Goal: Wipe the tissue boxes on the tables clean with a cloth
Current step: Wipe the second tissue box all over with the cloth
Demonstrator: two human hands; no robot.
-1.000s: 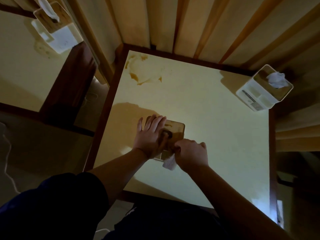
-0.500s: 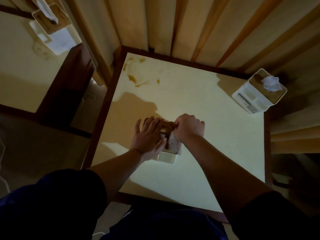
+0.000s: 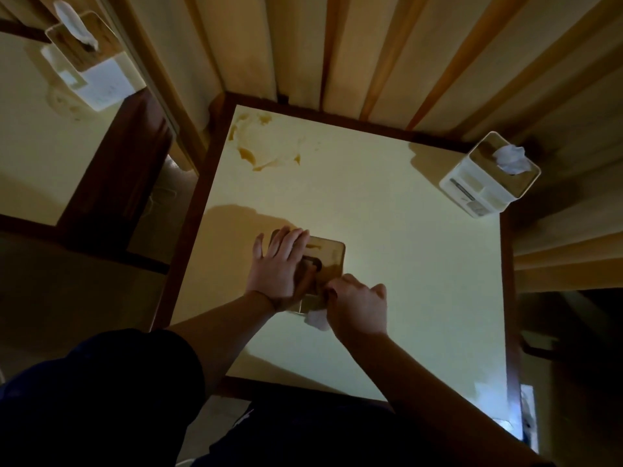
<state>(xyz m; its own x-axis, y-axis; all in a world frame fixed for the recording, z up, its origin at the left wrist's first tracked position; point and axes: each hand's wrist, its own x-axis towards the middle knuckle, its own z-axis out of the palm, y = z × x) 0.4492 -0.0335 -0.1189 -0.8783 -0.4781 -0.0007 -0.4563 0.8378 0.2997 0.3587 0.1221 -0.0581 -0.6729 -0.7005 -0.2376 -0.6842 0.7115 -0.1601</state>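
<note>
A tissue box [image 3: 328, 261] with a brown wooden lid and white sides stands near the middle of the pale yellow table [image 3: 387, 230]. My left hand [image 3: 281, 267] lies flat on the left half of its lid, holding it down. My right hand [image 3: 359, 306] is fisted around a white cloth [image 3: 317, 320] at the box's near right corner; only a tuft of cloth shows below the fist. A second tissue box [image 3: 488, 176] with a crumpled tissue poking out sits at the table's far right corner. A third box [image 3: 87, 65] stands on the neighbouring table at upper left.
A brown smeared stain [image 3: 263, 146] marks the table's far left corner. A dark wood rim frames the table. A slatted wooden wall runs behind it. A narrow gap with floor separates this table from the left one [image 3: 30, 156]. My dark-clothed legs fill the bottom.
My right hand, which was up on the lid half a second ago, has drawn the cloth back toward me to the box's near right corner. My left hand stays pressed on the lid.
</note>
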